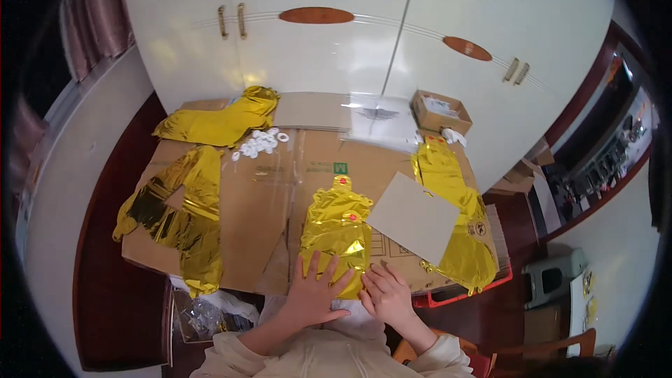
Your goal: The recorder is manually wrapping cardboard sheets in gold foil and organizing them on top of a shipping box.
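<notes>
A flat, uninflated gold foil balloon (337, 224) with small red round marks lies folded on the cardboard in front of me. My left hand (312, 297) rests on its near left part, palm down with the fingers spread. At the near right edge of the same balloon is my right hand (389, 297), its fingers stretched toward the foil and slightly bent; nothing shows in its grip. Just beyond that hand, a grey cardboard square (414, 218) partly covers another gold foil balloon (467, 255) on the right.
Two more gold foil pieces lie on the left, one near (199, 231) and one far (217, 123). White rings (259, 143) are heaped at the back. Behind stand flat cardboard sheets (311, 110), a clear plastic packet (381, 120), a small open box (442, 112) and white cabinets (315, 56).
</notes>
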`<action>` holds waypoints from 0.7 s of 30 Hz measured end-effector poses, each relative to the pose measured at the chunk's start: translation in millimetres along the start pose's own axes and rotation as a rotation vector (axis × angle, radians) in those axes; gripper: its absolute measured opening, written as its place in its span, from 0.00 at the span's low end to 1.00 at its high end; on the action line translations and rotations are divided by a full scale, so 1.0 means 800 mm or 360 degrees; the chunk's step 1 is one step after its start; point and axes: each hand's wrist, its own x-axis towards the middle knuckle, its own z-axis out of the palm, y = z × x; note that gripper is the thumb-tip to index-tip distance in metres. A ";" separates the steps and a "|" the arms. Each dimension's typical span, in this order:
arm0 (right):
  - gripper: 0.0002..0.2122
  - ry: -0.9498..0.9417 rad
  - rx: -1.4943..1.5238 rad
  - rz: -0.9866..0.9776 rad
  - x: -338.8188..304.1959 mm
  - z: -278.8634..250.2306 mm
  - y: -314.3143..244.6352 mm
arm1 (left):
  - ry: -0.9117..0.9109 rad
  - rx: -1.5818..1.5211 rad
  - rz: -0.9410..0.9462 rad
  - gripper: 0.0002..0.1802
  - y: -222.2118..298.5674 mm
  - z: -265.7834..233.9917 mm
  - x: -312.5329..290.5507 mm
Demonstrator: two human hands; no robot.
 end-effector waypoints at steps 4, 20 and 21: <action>0.11 -0.0037 -0.0034 0.0001 0.016 -0.001 0.001 | 0.0015 -0.0044 0.0008 0.49 -0.002 0.006 -0.003; 0.22 -0.0392 0.0339 -0.0041 0.086 0.061 0.018 | 0.0082 -0.0142 0.0060 0.40 -0.009 0.011 -0.004; 0.22 -0.0378 0.0321 0.0004 0.085 0.060 0.019 | 0.0078 -0.0129 0.0059 0.41 -0.009 0.011 -0.004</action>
